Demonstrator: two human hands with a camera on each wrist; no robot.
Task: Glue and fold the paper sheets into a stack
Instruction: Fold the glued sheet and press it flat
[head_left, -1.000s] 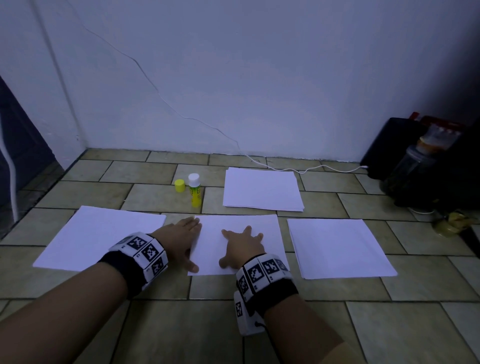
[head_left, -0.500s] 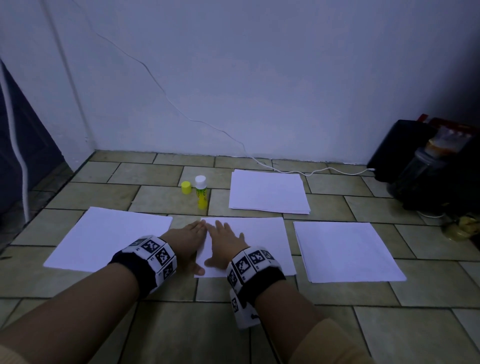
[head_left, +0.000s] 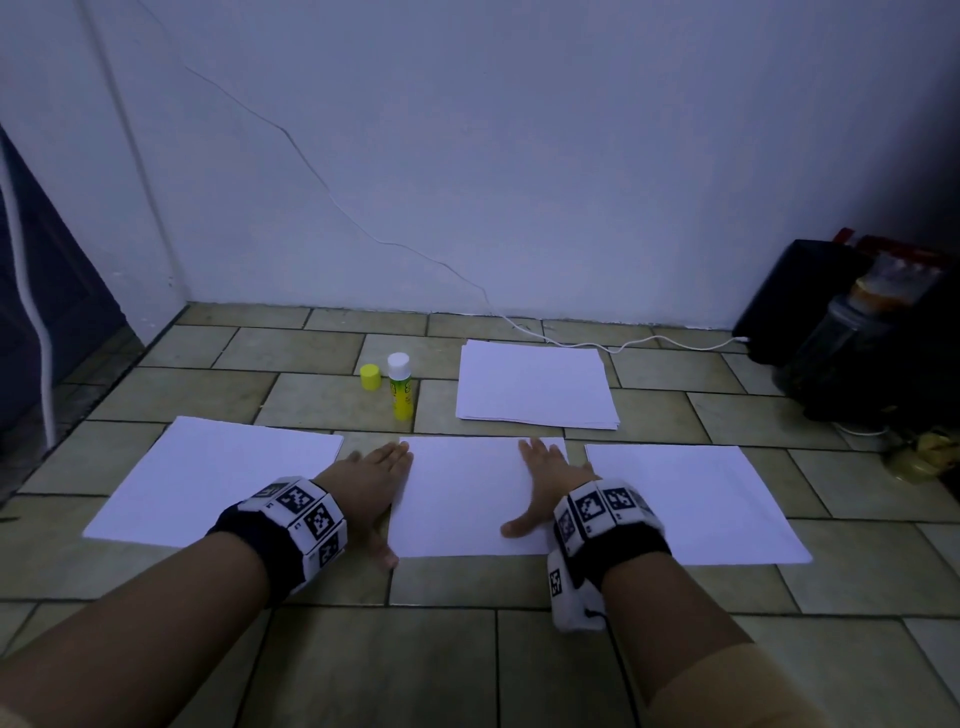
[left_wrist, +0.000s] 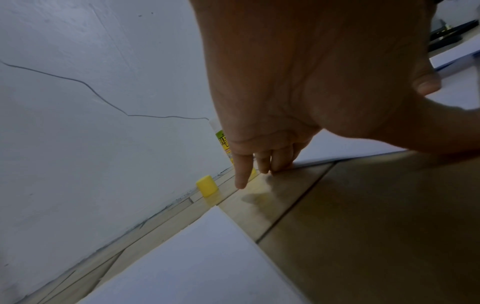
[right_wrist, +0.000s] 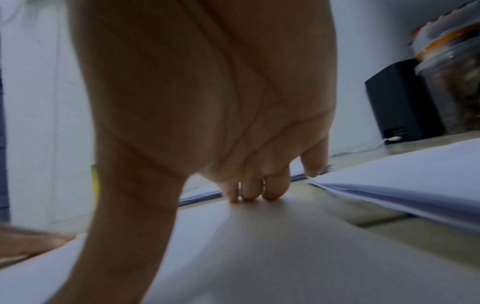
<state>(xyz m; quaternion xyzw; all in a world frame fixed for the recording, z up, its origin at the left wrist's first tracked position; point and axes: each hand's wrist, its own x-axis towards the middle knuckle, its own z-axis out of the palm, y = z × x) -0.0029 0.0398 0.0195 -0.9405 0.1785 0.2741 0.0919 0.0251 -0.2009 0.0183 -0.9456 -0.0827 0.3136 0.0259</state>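
Right hand (head_left: 550, 486) slid out from beside left hand (head_left: 369, 486) to the right edge of the middle sheet (head_left: 467, 499); both hands now apart, flat, fingers straight, pressing it to the floor (head_left: 467, 665). Sheets lie left (head_left: 208, 478) and right (head_left: 696, 504) of the hands, paper stack (head_left: 535, 384) beyond. Glue stick (head_left: 401, 385) and yellow cap (head_left: 370, 376) beyond left hand. Left wrist view half hides the stick; right palm blurred.

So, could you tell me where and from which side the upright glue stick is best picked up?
Grip the glue stick around its yellow barrel, below the white top, coming from the near side. It stands upright with its yellow cap close on the left, so a left-side approach would probably knock that.
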